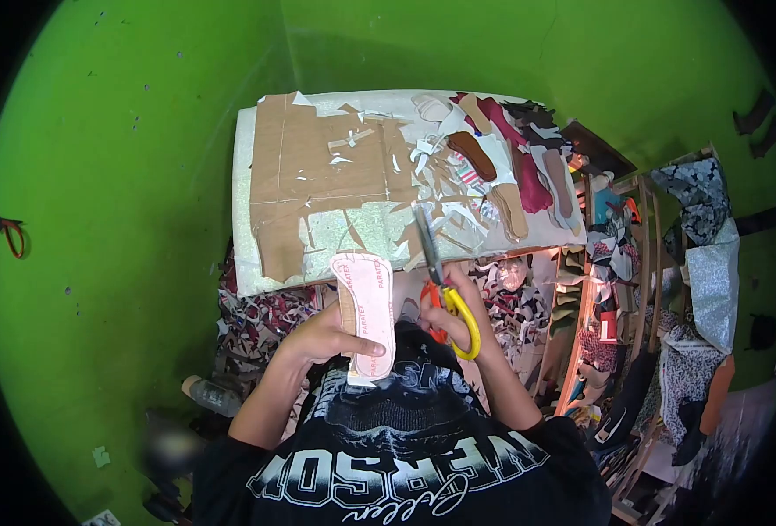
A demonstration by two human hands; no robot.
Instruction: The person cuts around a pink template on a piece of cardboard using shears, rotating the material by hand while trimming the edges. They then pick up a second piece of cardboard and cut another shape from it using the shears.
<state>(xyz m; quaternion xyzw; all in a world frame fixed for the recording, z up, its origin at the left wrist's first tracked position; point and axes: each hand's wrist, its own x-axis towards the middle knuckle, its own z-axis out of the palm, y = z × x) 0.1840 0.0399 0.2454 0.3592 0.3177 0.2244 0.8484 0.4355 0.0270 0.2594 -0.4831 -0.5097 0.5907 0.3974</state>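
Note:
My left hand (325, 337) grips a pale pink insole piece (369, 307) printed "PARATEX", with the thumb across its lower end. Along its left side and bottom, brown and white material shows past the outline. In my right hand (461, 302) are scissors (430, 241) with one yellow and one orange handle, their dark blades pointing up toward the table and apart from the insole piece. The blades look close together. On the table, a dark brown insole (470, 156) and a tan insole (509, 210) lie among paper scraps.
A white-covered table (244, 202) stands ahead, with a cut brown cardboard sheet (318, 158) on it. Several maroon and black pieces lie at its right. Scraps cover the floor below. A wooden rack (647, 254) holds materials at right; a plastic bottle (213, 396) lies at left.

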